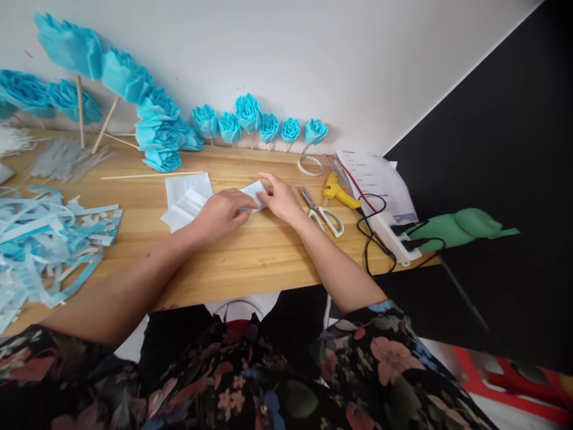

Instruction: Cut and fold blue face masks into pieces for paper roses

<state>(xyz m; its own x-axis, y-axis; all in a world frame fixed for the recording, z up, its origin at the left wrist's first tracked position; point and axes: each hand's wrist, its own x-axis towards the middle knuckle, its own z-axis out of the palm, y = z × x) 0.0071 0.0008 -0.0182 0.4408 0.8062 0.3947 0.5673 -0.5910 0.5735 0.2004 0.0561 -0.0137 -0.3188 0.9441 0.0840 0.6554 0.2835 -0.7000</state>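
Note:
A small piece of pale, white-blue paper is between my two hands, low over the middle of the wooden table. My left hand has its fingers curled on the left and near side of this paper, with a bit of blue showing under the fingertips. On the other side, my right hand pinches the paper's right edge between thumb and fingers. Several loose pale sheets lie just left of my left hand, partly covered by it. A pair of scissors with white handles rests right of my right hand.
Blue paper flowers on sticks stand along the wall. Paper strips are heaped at left, below grey wires. A thin stick, tape roll, yellow glue gun, power strip and cables are on the table.

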